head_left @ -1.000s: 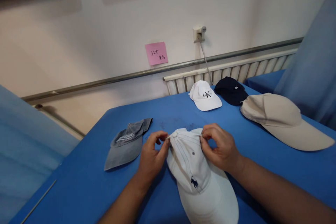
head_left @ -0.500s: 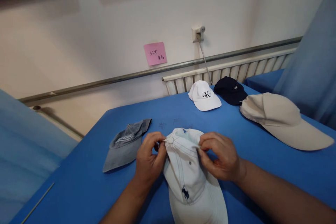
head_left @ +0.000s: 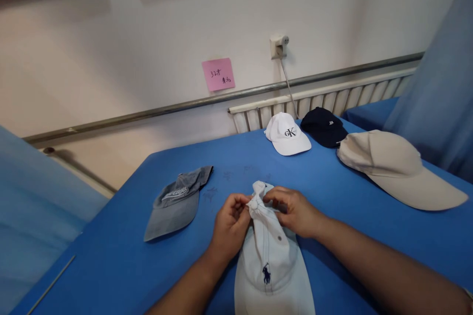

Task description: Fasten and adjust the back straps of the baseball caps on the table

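A pale, nearly white baseball cap (head_left: 271, 261) with a dark embroidered horse-rider logo lies on the blue table, its brim toward me. My left hand (head_left: 229, 224) pinches the crown near the top button from the left. From the right, my right hand (head_left: 293, 211) grips the crown's other side with bent fingers. Between them the fabric is bunched into a narrow upright fold. Both brim and logo face me; the back of the cap is mostly hidden.
A grey cap (head_left: 175, 204) lies left on the blue table (head_left: 121, 266). Toward the back right are a white cap (head_left: 287, 134), a navy cap (head_left: 323, 127) and a large beige cap (head_left: 395, 167). A radiator (head_left: 354, 100) stands behind; blue curtains (head_left: 436, 74) hang at both sides.
My hands have come closer together, squeezing the crown from a wide stretch into a narrow fold. My left hand moved right, my right hand slightly left. The other caps lie as before.
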The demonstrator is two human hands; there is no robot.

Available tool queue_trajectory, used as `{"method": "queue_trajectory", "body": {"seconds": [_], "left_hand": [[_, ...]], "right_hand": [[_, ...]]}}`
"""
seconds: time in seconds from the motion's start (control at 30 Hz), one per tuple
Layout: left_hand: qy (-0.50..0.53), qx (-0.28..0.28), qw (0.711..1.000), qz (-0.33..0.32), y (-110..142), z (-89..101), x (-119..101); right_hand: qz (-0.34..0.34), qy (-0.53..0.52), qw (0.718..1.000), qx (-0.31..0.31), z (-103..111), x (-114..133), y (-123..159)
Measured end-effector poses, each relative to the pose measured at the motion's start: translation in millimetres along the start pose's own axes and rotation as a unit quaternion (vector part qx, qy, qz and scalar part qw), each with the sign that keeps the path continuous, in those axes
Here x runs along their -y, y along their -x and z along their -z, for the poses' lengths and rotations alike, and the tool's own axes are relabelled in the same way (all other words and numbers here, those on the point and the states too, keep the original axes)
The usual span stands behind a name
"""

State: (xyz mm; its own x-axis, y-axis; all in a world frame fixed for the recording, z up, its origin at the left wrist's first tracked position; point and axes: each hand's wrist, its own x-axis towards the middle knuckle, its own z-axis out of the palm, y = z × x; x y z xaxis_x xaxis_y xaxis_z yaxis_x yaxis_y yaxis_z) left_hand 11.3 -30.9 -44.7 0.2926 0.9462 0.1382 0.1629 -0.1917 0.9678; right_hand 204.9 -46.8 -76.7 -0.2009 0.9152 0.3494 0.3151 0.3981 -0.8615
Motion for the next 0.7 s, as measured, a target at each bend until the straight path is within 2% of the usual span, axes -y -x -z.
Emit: {"method": "queue_trajectory", "body": {"seconds": [0.13, 0.27, 0.37, 0.53, 0.7], "left_hand": [[0.017, -0.003, 1.0, 0.026, 3, -10.7, -3], [-0.002, -0.007, 1.0, 0.017, 2, -10.6, -4], [-0.039, -0.023, 0.999, -0.018, -1, -2.4, -6], [-0.16, -0.057, 0.983, -0.073, -7, 11.8, -10], [-0.211, -0.054, 0.969, -0.117, -10, 20.7, -9]], "right_hand": [[0.0, 0.082, 0.995, -0.064, -8, 4, 3], [0.006, 0.144, 0.987, -0.066, -7, 4, 2], [0.007, 0.179, 0.98, -0.083, 1, 6, 0], [-0.015, 0.194, 0.965, -0.178, 24, 6, -5], [-0.05, 0.151, 0.976, -0.15, 30, -3, -9]]}}
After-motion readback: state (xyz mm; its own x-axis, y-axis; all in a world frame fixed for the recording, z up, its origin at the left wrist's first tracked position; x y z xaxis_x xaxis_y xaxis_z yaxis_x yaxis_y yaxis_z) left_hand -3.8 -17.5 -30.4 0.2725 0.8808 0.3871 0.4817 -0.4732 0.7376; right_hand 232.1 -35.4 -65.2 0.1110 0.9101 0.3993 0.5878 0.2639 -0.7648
